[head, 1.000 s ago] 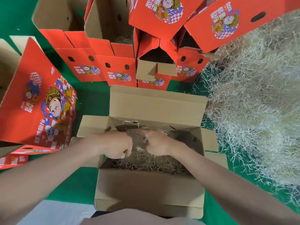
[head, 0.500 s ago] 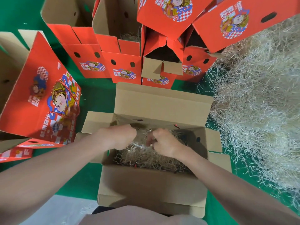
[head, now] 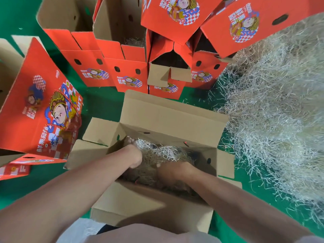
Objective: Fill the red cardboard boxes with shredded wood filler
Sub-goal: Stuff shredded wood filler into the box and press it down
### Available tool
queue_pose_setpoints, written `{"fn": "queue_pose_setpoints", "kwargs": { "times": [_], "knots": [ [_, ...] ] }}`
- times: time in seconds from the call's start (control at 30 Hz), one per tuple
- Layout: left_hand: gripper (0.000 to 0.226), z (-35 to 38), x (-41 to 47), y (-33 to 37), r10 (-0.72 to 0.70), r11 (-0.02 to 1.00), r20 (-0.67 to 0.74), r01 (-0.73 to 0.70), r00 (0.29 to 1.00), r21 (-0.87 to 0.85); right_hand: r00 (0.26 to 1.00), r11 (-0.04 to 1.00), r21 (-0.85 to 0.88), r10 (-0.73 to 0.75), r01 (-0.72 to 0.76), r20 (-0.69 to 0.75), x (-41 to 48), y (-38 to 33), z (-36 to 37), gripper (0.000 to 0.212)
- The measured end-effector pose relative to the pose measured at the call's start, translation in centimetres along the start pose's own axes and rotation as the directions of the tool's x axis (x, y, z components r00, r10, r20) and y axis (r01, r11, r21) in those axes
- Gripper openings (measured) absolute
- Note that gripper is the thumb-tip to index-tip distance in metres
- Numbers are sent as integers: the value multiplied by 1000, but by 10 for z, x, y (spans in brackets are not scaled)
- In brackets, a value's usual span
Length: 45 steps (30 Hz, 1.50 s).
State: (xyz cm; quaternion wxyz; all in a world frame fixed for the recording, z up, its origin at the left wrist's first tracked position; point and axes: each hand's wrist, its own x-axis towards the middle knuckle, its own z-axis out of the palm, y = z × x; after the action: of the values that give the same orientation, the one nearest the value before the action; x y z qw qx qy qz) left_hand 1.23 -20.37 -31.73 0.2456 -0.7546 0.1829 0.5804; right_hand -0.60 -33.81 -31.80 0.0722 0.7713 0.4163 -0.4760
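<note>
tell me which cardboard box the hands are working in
The open brown-flapped cardboard box nearest the person: left hand and right hand are in its shredded wood filler. The red boxes beyond stand untouched.

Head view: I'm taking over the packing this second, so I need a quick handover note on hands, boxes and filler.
Left hand and right hand: both down in the open box, pressed into its shredded wood filler. Their fingers are blurred, so the grip is unclear.
The loose filler pile lies to the right.
Done: this box holds a layer of filler.
Left: the red boxes behind. Their insides are mostly hidden, and one shows a little filler.
</note>
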Motion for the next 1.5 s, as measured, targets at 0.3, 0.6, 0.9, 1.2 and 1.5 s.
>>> {"fn": "queue_pose_setpoints", "kwargs": {
  "times": [0.3,0.6,0.9,1.2,1.5],
  "knots": [
    [17,-18,-21,11,154,915,-614,-346,774,-208,951,962,136,259,-238,-167,-57,42,-20,12],
    [53,1,17,35,257,956,-98,-268,961,-118,911,891,-361,361,-276,196,-21,41,14,49],
    [29,-3,-22,-14,-14,827,-556,-303,831,-474,962,979,52,205,-199,-180,-47,14,-6,38],
    [48,44,17,1,-25,972,-117,52,993,227,967,964,-137,240,-227,84,-46,19,23,31],
    [54,36,9,-11,-254,962,-182,230,950,-144,886,850,-256,457,-461,-80,-38,37,-16,49]
  ]
}}
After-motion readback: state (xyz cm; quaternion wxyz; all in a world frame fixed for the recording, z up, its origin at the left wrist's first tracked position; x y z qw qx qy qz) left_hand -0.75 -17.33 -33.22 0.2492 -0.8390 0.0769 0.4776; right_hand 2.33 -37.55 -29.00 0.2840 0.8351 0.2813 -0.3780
